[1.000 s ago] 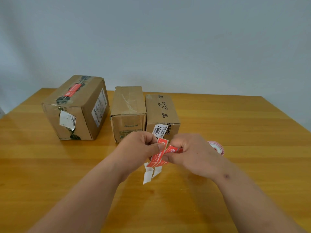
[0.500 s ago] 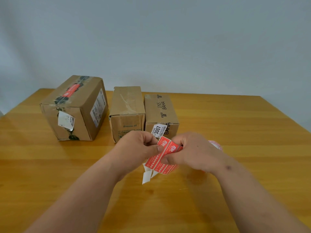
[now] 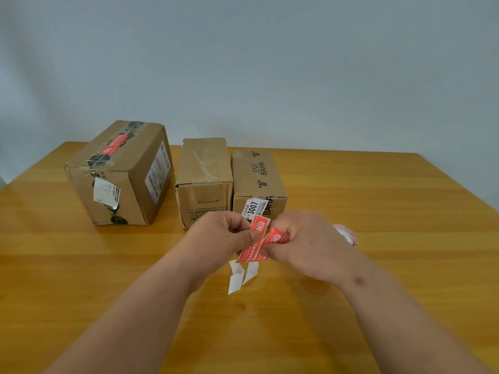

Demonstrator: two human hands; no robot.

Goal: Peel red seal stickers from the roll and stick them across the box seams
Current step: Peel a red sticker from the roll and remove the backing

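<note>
Left hand (image 3: pixel 224 238): fingers curled, thumb pinching the red sticker strip (image 3: pixel 255 242) near its upper end.
Right hand (image 3: pixel 305 244): fingers curled, pinching a second red sticker (image 3: pixel 278 236) just beside the strip.
White backing (image 3: pixel 239 276): hangs below both hands, above the table (image 3: pixel 405 211).
Roll (image 3: pixel 347 234): on the table, partly hidden behind the right hand.
Boxes: large box (image 3: pixel 121 179) at left with a red seal (image 3: pixel 113 144) on its top seam; middle box (image 3: pixel 204 179) and right box (image 3: pixel 258 179) just beyond the hands.
</note>
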